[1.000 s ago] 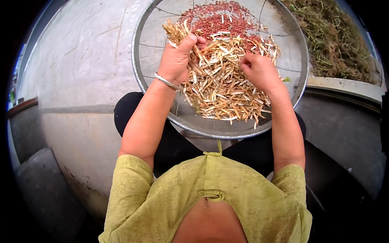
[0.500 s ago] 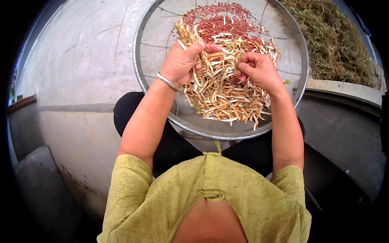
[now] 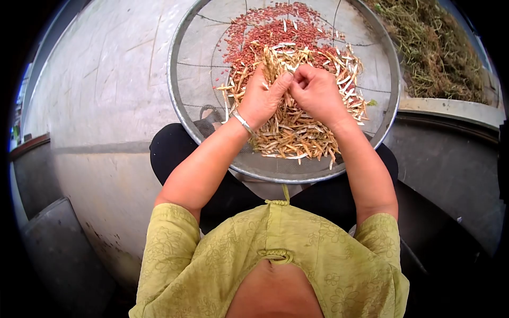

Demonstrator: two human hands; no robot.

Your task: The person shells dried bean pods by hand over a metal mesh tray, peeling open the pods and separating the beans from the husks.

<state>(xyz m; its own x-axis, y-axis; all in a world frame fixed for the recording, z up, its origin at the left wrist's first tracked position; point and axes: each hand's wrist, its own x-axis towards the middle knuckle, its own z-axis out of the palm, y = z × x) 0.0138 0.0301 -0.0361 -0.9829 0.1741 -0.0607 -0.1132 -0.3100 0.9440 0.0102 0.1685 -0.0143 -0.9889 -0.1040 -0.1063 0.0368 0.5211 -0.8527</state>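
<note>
A round mesh sieve with a metal rim rests over my knees. Dry, pale bean pods are heaped in its middle and near part, and loose red beans are spread across its far side. My left hand, with a bracelet at the wrist, is closed around a bunch of dry bean pods that sticks up past the thumb. Close against it, my right hand pinches with thumb and forefinger at this bunch. Whatever lies between those fingertips is too small to make out.
Beyond the sieve on the right lies a pile of dried plant stalks, bordered by a pale ledge. Pale concrete ground stretches out on the left. A grey slab leans at the lower left.
My left hand has moved right and slightly nearer me with the pods. My right hand has come left to meet it, and the sieve has shifted slightly left.
</note>
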